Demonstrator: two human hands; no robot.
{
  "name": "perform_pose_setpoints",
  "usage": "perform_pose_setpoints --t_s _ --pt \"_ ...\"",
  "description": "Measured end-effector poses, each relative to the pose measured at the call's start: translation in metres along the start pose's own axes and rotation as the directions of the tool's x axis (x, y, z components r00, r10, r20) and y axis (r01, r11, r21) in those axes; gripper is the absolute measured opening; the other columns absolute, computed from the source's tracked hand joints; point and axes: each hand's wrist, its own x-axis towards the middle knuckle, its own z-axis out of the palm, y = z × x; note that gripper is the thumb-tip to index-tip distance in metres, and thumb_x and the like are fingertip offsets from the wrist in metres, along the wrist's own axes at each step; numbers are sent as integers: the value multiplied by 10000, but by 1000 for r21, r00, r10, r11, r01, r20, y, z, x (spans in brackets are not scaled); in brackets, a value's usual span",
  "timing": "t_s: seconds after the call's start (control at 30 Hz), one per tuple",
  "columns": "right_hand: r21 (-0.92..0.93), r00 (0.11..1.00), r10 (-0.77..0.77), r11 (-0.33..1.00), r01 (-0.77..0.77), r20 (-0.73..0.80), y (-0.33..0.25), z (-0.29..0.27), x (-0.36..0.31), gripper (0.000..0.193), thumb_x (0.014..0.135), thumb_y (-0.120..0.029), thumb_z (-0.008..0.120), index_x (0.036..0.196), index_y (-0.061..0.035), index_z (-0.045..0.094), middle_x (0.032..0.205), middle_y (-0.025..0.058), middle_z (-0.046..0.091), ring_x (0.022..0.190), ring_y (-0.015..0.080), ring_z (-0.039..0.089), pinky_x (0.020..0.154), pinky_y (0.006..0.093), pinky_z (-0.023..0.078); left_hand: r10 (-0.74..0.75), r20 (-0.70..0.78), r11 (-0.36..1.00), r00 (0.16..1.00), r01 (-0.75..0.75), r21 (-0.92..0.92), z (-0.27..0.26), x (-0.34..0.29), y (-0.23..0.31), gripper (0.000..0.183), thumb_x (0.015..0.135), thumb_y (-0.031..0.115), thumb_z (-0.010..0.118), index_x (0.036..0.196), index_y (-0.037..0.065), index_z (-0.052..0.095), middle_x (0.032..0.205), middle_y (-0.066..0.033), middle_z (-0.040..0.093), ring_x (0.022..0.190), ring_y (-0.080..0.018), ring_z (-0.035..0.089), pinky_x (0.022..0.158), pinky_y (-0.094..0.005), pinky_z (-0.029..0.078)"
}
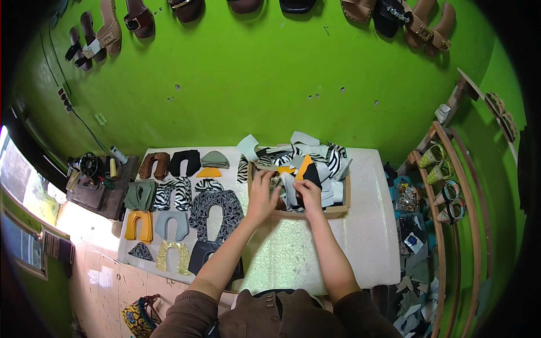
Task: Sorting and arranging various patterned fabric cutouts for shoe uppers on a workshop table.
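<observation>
Both hands are over a shallow cardboard box (337,212) heaped with cut scraps of sheet material in grey, white, zebra stripe, black and yellow. My left hand (262,198) is at the box's left side, fingers apart, with nothing clearly held. My right hand (309,197) is closed at the fingertips on the edge of a light grey scrap (289,190) between the hands. Just beyond the right fingers, a yellow strip (304,167) lies against a black scrap (312,177). Zebra-striped scraps (336,162) stick up at the back of the pile.
Sorted U-shaped pieces lie left of the box: brown (154,165), black (185,162), yellow (138,225), grey (172,225), gold glitter (173,257) and black patterned (216,209). A dark side table (98,197) stands left. A wooden rack (441,242) with sandals stands right, beside floor scraps (414,281).
</observation>
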Motion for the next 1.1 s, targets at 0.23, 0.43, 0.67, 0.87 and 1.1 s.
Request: perform_pose_setpoints --t_s 0.23,0.43,0.67,0.87,1.1 --pt "90 994 73 993 -80 77 -5 11 -5 98 818 -126 579 870 -47 552 682 -17 525 579 49 469 541 175 392 -191 307 962 932 239 -128 14 -16 -11 503 759 162 619 1182 -4 403 1091 -176 468 992 -328 498 856 -362 405" --pt "163 999 29 986 -33 26 -18 6 -10 95 832 -103 555 879 -32 512 720 8 527 619 64 499 558 178 411 69 158 998 985 -67 -21 8 -9 10 511 751 154 615 1190 2 403 1106 -189 467 1025 -341 476 870 -364 392" --pt "-713 728 -618 363 599 297 -27 8 -26 213 775 -110 614 963 -38 546 912 24 542 859 139 504 772 253 394 -64 268 961 961 131 -243 -6 4 8 319 764 54 515 1081 18 526 881 -202 583 852 -384 550 770 -370 437" --pt "-377 909 -248 849 371 335 -22 -5 -31 337 730 -164 672 1027 -50 562 938 64 581 854 160 526 756 272 409 -324 418 812 849 476 -338 -33 5 17 213 880 179 493 986 7 559 682 -47 549 618 -73 503 585 -230 422" --pt "-120 924 -51 987 104 378 -14 0 -45 183 800 -96 621 938 15 576 820 11 593 723 35 519 630 170 416 -460 372 527 806 585 -616 -62 -19 0 215 907 166 452 1008 -6 534 871 -55 614 729 -110 579 626 -223 464"
